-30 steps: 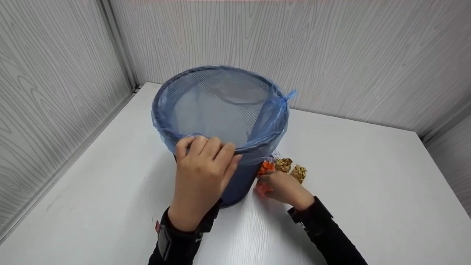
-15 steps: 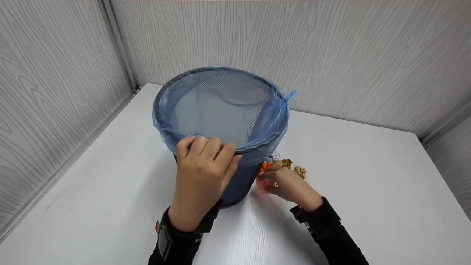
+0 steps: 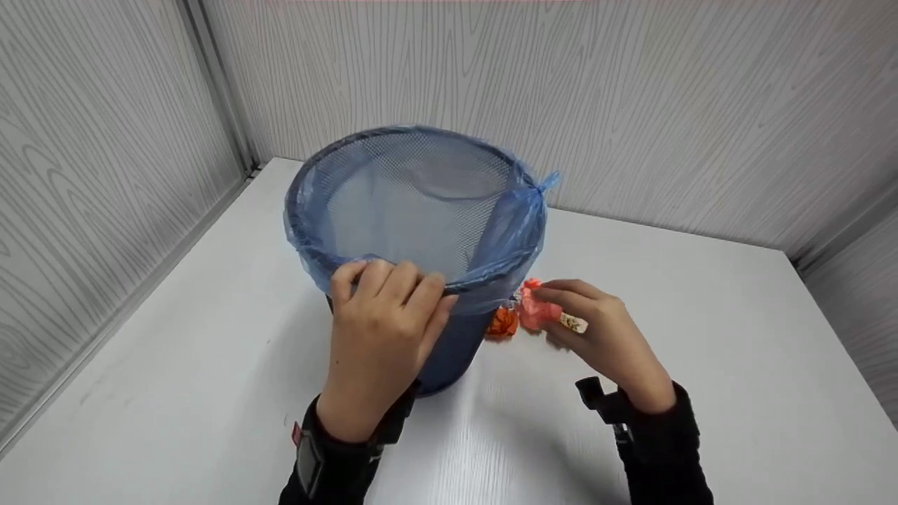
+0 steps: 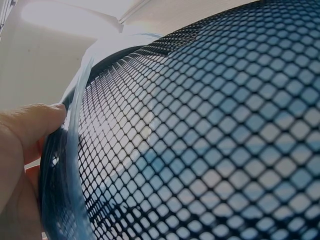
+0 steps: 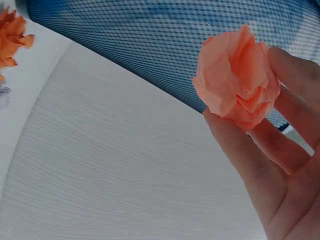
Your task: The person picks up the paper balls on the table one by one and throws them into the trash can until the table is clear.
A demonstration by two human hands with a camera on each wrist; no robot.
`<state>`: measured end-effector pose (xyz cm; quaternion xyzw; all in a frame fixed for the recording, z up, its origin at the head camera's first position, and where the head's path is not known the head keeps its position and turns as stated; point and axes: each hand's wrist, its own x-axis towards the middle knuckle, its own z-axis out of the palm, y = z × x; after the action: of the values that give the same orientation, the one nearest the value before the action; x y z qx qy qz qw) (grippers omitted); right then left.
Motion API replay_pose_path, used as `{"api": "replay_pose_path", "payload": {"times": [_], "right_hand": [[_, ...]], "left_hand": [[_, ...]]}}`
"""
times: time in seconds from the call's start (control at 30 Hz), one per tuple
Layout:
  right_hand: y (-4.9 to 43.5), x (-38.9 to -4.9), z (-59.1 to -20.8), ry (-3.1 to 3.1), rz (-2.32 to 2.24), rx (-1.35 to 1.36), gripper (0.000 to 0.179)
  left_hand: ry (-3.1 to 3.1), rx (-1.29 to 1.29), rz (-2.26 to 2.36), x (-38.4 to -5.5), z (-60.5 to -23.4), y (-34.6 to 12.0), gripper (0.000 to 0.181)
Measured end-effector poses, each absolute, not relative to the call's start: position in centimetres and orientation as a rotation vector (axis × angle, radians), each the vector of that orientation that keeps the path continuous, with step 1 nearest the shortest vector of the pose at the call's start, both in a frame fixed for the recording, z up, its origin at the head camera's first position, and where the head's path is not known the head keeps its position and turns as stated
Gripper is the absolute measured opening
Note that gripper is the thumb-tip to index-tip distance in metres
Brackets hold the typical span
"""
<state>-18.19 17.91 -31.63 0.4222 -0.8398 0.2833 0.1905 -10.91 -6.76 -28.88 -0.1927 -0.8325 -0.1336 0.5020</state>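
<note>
A dark mesh wastebasket stands on the white table, lined with a blue plastic bag folded over its rim and knotted at the right. My left hand grips the near rim, fingers curled over the bag's edge; the left wrist view shows the thumb on the rim beside the mesh. To the basket's right my right hand pinches a pink crumpled paper ball between thumb and fingertips. Below and left of it, an orange crumpled paper ball lies against the basket's foot.
A gold crumpled ball shows partly behind my right hand. A bit of silvery crumpled material peeks out next to the basket. Grey wood-grain panels wall in the table at the back and both sides.
My right hand has picked up the pink paper ball from beside the basket and moved it up and to the right. The left hand keeps its grip on the rim.
</note>
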Motion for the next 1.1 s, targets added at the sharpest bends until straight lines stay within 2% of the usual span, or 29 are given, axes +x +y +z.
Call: {"api": "replay_pose_path", "payload": {"times": [0.2,0.37,0.7,1.1], "right_hand": [[18.2,-16.7,-29.5,-2.103,0.961,1.068,0.04],[17.4,-15.7,-28.7,-1.884,1.118,1.036,0.029],[15.0,-14.8,-27.8,-1.479,1.486,1.057,0.037],[10.6,-17.5,-25.1,-1.764,1.202,1.133,0.029]], "left_hand": [[-2.034,-0.461,-0.328,-10.8,-28.9,-6.8,0.021],[-2.022,-0.455,-0.328,-11.0,-29.0,-6.7,0.019],[-1.996,-0.486,-0.321,-11.5,-29.2,-6.2,0.017],[-1.995,-0.47,-0.291,-11.4,-29.1,-6.4,0.018]]}}
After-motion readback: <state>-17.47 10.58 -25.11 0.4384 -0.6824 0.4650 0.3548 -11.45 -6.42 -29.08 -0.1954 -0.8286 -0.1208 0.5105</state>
